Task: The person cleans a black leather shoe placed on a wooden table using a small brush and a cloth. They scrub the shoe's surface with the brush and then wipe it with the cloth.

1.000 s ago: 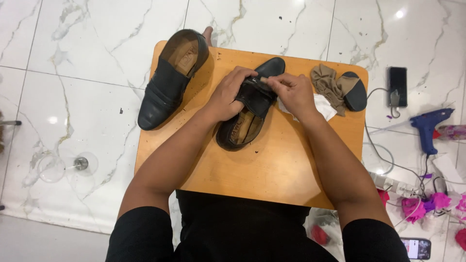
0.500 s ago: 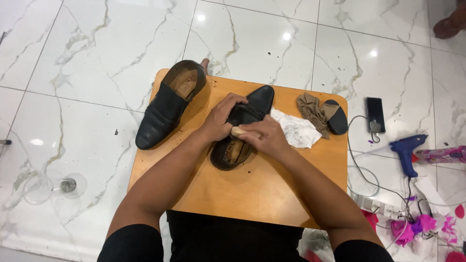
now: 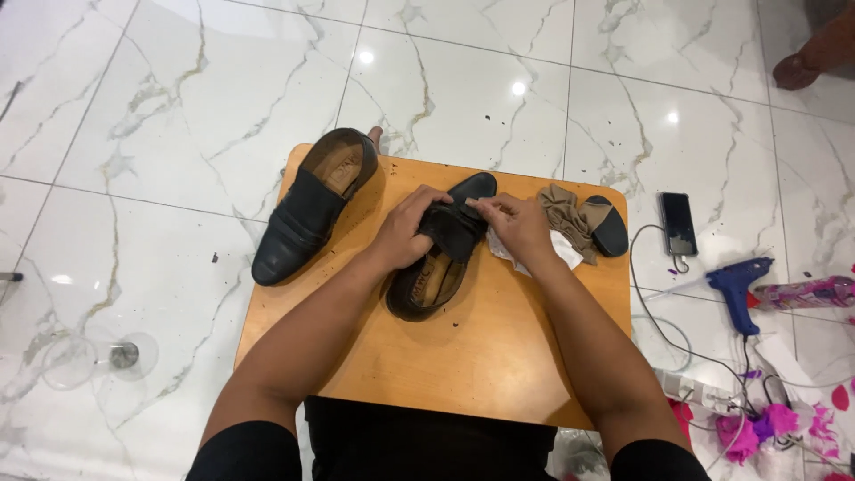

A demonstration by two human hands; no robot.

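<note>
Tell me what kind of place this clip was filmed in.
Probably a room at home used as a makeshift repair or craft spot: a low wooden table on a marble-tiled floor, a blue glue gun and charging phone beside it.

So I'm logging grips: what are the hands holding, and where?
Both the left hand and right hand grip the middle shoe at its tongue flap.

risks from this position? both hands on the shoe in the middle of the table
1. The other black shoe overhangs the left edge of the wooden table; a nudge from the left forearm could tip it to the floor.
2. The left hand and right hand crowd the centre shoe at its tongue, so fingers may slip or pinch there.
3. The blue glue gun and its cables lie on the floor by the right side, a possible snag.
</note>
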